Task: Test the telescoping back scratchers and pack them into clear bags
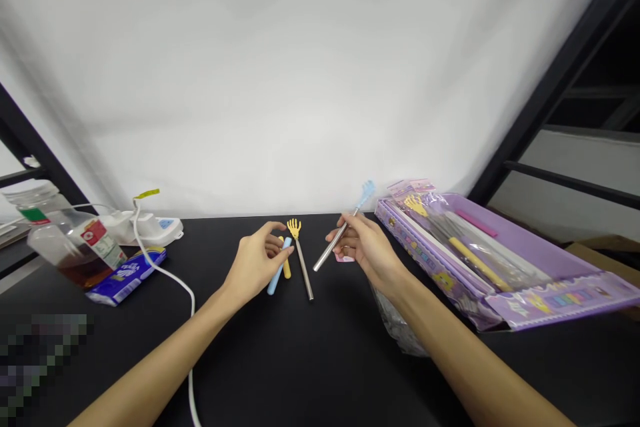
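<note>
My left hand (253,263) is closed, with a light blue handle (276,279) pinched between thumb and fingers. Partly hidden behind that handle, a yellow handle (287,269) lies on the black table. My right hand (373,250) grips a back scratcher rod (326,257), silver metal with a light blue hand-shaped head (367,191); it is tilted, head up to the right. Between my hands a second back scratcher (303,265) with a yellow head lies on the table. Under my right fingers shows a small pink and white card (344,258).
To the right stands a purple display box (540,233) with bagged back scratchers. A clear plastic bag (400,327) lies under my right forearm. At left are a bottle of brown liquid (75,247), a blue packet (127,277), a power strip (167,230) and a white cable (191,320).
</note>
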Demonstrator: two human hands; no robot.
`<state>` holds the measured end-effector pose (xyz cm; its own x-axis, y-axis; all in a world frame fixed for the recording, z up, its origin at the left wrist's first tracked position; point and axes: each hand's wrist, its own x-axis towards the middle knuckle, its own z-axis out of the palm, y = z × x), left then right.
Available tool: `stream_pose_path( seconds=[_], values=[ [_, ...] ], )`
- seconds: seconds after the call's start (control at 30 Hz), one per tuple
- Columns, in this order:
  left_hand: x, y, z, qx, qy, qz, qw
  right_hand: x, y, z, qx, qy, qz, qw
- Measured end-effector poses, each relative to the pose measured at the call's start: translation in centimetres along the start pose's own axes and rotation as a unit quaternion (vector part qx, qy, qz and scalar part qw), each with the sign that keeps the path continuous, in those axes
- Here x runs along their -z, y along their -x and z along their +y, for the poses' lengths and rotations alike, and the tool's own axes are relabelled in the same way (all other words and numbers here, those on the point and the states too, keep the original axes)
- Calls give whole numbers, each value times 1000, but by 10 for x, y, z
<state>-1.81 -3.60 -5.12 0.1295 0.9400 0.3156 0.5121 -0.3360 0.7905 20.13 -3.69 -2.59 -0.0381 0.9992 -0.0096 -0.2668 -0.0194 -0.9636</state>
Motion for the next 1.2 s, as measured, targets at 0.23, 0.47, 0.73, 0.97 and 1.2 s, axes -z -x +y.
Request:
stream_pose_path(
  seconds=[0.23,0.47,0.73,0.97,1.2],
  values=[
    [-1,5,14,-135,43,8,990,9,0,-13,97,-104,0,990],
    [-4,10,18,-212,1,44,976,5,2,-13,140,-92,-6,986],
    [-3,12,18,-211,8,72,975,10,-2,-16,187,-118,14,975],
    [3,9,13,-217,-48,29,975,16,-5,-14,183,-77,-16,980],
    [-2,9,9,-245,-91,46,964,15,-8,-9,212,-82,1,974]
  ],
)
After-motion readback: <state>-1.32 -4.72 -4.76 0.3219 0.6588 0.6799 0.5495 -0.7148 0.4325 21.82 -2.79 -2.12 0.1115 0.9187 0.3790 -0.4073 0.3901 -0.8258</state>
